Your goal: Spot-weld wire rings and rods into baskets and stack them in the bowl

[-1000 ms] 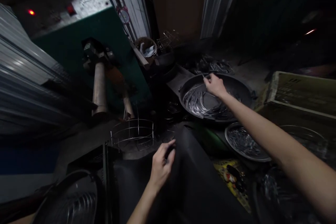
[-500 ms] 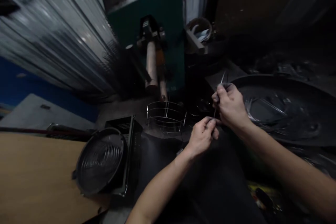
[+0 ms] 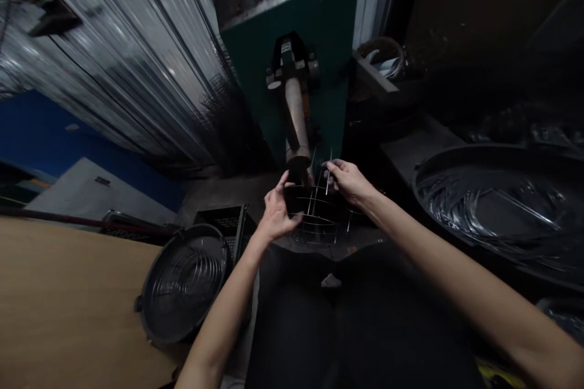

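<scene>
A round wire cage [image 3: 317, 219] of thin metal rings and upright rods stands in front of me, low and in the middle of the view. My left hand [image 3: 277, 214] grips its near left rim. My right hand [image 3: 347, 181] pinches a thin straight wire rod [image 3: 327, 179] upright at the cage's far right side. The rod's lower end is hidden by the fingers and the cage rods. The cage's lower part is dim.
A wide black pan [image 3: 497, 206] of bent wires lies to the right. A smaller black pan [image 3: 182, 282] with coiled wire sits left, beside a black crate [image 3: 223, 225] and a wooden board [image 3: 68, 292]. A green machine with an upright metal arm [image 3: 294, 115] stands directly behind the cage.
My right hand has moved left from the wide pan, carrying the wire rod to the cage. My left hand has gone from near the rod to the cage rim. The view has turned left.
</scene>
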Motion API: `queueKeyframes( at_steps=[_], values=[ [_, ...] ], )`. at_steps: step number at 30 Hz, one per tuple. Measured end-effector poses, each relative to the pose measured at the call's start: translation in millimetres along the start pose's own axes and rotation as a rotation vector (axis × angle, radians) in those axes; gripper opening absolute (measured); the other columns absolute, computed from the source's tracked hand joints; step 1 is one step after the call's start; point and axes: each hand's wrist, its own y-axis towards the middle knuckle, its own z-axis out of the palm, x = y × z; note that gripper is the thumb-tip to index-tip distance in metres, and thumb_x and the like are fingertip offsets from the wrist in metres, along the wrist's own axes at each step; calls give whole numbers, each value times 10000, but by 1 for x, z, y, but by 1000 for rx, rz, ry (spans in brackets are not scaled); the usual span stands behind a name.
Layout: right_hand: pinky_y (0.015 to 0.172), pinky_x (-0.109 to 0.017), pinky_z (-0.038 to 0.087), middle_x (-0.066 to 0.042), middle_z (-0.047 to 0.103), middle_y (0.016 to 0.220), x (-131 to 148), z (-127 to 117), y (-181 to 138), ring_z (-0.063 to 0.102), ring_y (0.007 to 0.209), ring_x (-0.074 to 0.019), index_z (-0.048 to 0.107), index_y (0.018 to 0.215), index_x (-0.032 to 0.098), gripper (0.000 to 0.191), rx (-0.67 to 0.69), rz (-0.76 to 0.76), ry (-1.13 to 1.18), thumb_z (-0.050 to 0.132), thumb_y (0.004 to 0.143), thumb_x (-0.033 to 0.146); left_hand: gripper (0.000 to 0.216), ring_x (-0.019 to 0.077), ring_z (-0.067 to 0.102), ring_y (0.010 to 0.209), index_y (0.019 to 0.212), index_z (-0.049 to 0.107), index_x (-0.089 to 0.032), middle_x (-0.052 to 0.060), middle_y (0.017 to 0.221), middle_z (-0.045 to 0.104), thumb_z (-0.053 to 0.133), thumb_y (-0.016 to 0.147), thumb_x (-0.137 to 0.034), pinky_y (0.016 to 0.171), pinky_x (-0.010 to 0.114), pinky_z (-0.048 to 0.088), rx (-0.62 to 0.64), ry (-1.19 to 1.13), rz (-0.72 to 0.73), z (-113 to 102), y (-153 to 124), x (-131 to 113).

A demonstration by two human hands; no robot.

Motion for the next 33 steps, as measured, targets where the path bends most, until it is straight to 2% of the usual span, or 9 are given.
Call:
queueKeyframes(
  at_steps=[2,4,8,15,24,29,33],
  values=[
    [331,-114,249,33,492,591,-3,4,1,398,395,-27,508,813,130,130,-8,16,13,445,926,139,844,228,559,1022,1389,172,-206,87,1089,550,630,680,-184,975,454,400,-124,-79,23,20,6,7],
    [335,-111,236,40,485,589,-3,5,0,383,391,-24,510,837,130,134,-12,9,14,417,934,138,769,195,572,952,1338,191,-194,77,1056,524,593,683,-153,937,420,432,-242,-143,56,33,5,9],
    [347,-123,248,46,492,587,1,12,1,377,385,-31,492,842,148,99,24,-24,-11,460,924,194,675,210,565,975,1232,235,-190,81,1032,506,583,655,-151,943,435,427,-324,-128,98,35,-3,11],
    [350,-150,246,68,442,517,-7,29,6,368,384,-50,471,831,173,285,105,-74,-40,633,829,407,658,198,579,880,1186,223,-201,60,962,518,568,628,-161,897,431,446,-329,-170,73,29,-5,25],
    [387,-196,323,38,469,534,-16,33,14,417,421,-89,457,808,205,334,91,-125,-98,611,803,502,581,207,571,930,1121,295,-213,67,999,526,603,629,-200,899,431,438,-302,-202,-1,27,-2,38],
    [375,-198,298,37,443,513,-18,35,18,392,407,-92,453,782,211,243,77,-111,-108,583,824,412,674,181,586,860,1206,201,-205,46,965,521,578,648,-228,864,406,460,-310,-262,40,30,2,45],
    [397,-180,318,38,474,531,-20,35,16,407,422,-78,458,746,196,152,48,-104,-65,563,822,275,628,176,586,858,1207,226,-206,87,1041,508,559,675,-237,843,388,480,-284,-293,15,33,1,48]
  ],
)
